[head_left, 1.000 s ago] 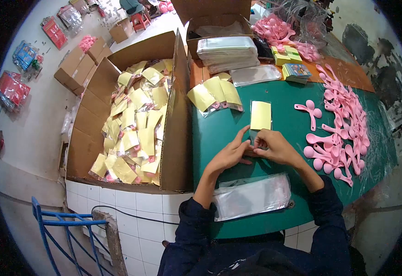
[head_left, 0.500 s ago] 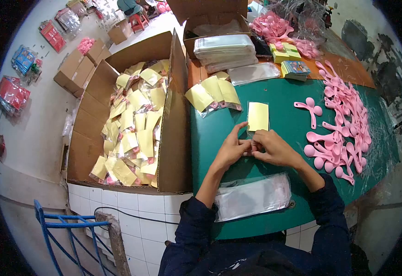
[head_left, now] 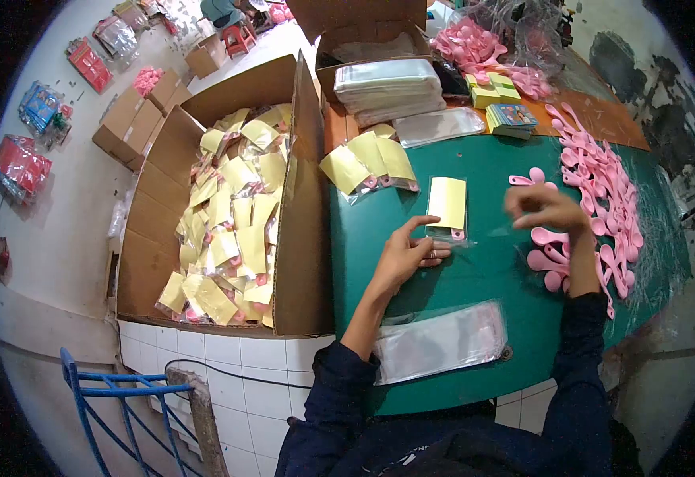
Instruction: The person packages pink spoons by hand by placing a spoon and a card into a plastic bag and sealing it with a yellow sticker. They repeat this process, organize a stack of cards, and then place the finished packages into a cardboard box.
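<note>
A clear plastic packet with a yellow card point(head_left: 447, 204) lies on the green tabletop point(head_left: 379, 262), a pink handle end showing at its lower edge. My left hand point(head_left: 409, 253) rests at the packet's lower left, fingers apart, the index fingertip on the card's corner. My right hand point(head_left: 546, 208), blurred by motion, hovers beside the pink spoons point(head_left: 602, 199) at the right; something clear and faint shows by its fingers, too smeared to make out. A stack of clear bags point(head_left: 443, 342) lies near the front edge. Several filled packets point(head_left: 371, 163) overlap at the table's left.
A large cardboard box point(head_left: 303, 207) full of yellow-card packets stands left of the table. Bag stacks point(head_left: 387, 83), small card stacks point(head_left: 510, 119) and more pink spoons point(head_left: 466, 44) are at the back. A blue metal frame point(head_left: 129, 388) stands lower left. A person point(head_left: 224, 12) sits far back.
My right hand has left the packet and moved right, to the spoons. My left hand has stayed by the packet, its fingers now spread. The packet's lower end and pink handle have come into view.
</note>
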Available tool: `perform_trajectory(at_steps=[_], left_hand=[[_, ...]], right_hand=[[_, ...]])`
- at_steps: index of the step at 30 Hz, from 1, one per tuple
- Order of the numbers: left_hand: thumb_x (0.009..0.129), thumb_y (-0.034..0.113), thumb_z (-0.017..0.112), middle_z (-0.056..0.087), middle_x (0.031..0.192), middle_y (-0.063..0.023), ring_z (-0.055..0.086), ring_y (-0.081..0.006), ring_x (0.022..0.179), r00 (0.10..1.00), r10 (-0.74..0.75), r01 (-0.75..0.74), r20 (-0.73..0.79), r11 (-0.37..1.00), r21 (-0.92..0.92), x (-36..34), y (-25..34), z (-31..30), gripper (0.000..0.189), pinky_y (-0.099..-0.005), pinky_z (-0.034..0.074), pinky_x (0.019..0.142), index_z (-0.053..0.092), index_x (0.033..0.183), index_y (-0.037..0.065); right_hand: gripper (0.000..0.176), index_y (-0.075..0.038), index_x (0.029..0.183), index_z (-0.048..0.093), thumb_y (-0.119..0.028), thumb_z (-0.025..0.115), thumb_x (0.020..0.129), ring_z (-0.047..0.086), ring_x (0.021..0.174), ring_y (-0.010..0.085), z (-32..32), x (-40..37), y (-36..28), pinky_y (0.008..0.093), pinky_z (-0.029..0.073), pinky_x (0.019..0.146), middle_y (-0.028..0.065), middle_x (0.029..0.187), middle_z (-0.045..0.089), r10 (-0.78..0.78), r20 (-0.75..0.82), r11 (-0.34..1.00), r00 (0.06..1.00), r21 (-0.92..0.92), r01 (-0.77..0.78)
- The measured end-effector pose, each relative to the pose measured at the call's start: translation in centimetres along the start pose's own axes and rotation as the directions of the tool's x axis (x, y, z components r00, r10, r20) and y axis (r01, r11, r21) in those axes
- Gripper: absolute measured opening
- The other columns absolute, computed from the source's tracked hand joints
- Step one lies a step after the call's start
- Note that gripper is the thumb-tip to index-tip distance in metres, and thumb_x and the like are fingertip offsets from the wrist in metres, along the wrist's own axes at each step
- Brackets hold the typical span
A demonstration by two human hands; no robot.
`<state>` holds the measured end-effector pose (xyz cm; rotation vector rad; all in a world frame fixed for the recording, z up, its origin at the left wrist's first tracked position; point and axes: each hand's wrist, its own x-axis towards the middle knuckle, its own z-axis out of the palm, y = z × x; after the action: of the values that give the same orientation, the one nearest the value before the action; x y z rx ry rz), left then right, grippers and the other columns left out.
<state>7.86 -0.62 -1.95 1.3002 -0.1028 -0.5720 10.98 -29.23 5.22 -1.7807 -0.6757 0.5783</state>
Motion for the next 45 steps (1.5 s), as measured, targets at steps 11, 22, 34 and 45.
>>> perform_trajectory(at_steps=[11, 22, 34, 45], left_hand=[[0.093, 0.01, 0.043, 0.06, 0.105, -0.0155, 0.061, -0.0209, 0.097, 0.997, -0.015, 0.021, 0.078, 0.997, -0.072, 0.2, -0.1, -0.1, 0.021, -0.0274, 0.052, 0.082, 0.052, 0.107, -0.004], [0.092, 0.01, 0.046, 0.063, 0.094, -0.0111, 0.064, -0.0192, 0.091, 0.993, -0.002, 0.007, 0.118, 0.999, -0.038, -1.7, 1.5, -0.5, 0.019, -0.0254, 0.052, 0.075, 0.048, 0.111, 0.005], [0.082, 0.015, 0.066, 0.064, 0.074, -0.0073, 0.062, -0.0115, 0.064, 0.938, 0.34, -0.219, -0.07, 0.738, 0.638, 0.0, -0.3, 0.3, 0.018, -0.0257, 0.048, 0.057, 0.059, 0.083, -0.001], [0.079, 0.014, 0.068, 0.064, 0.082, -0.0083, 0.063, -0.0144, 0.071, 0.933, 0.327, -0.199, -0.149, 0.815, 0.544, 0.7, -0.9, 0.7, 0.025, -0.0254, 0.051, 0.057, 0.054, 0.092, -0.002]], right_hand=[[0.064, -0.004, 0.119, 0.038, -0.002, 0.067, 0.062, 0.05, 0.084, 0.0203, 6.2, -1.1, 2.9, 0.0304, 0.045, 0.07, 0.0102, 0.107, 0.042, -0.207, -0.425, 0.799, 0.881, -0.593, -0.098], [0.013, -0.001, 0.087, 0.056, 0.0, 0.064, 0.077, 0.052, 0.086, 0.0105, 10.7, 1.5, 3.7, 0.0229, 0.047, 0.069, 0.0051, 0.1, 0.044, -0.083, -0.57, 0.991, 0.818, -0.135, 0.006], [0.011, -0.001, 0.085, 0.054, -0.012, 0.058, 0.087, 0.058, 0.069, 0.01, 10.0, 1.7, 4.5, 0.0231, 0.049, 0.062, 0.0034, 0.078, 0.058, 0.173, -0.467, 0.961, 0.867, 0.273, -0.044], [0.012, 0.002, 0.093, 0.046, -0.003, 0.055, 0.086, 0.061, 0.059, 0.0151, 10.8, 2.3, 4.6, 0.0246, 0.051, 0.048, 0.0115, 0.073, 0.059, 0.242, -0.577, 0.94, 0.78, 0.337, -0.042]])
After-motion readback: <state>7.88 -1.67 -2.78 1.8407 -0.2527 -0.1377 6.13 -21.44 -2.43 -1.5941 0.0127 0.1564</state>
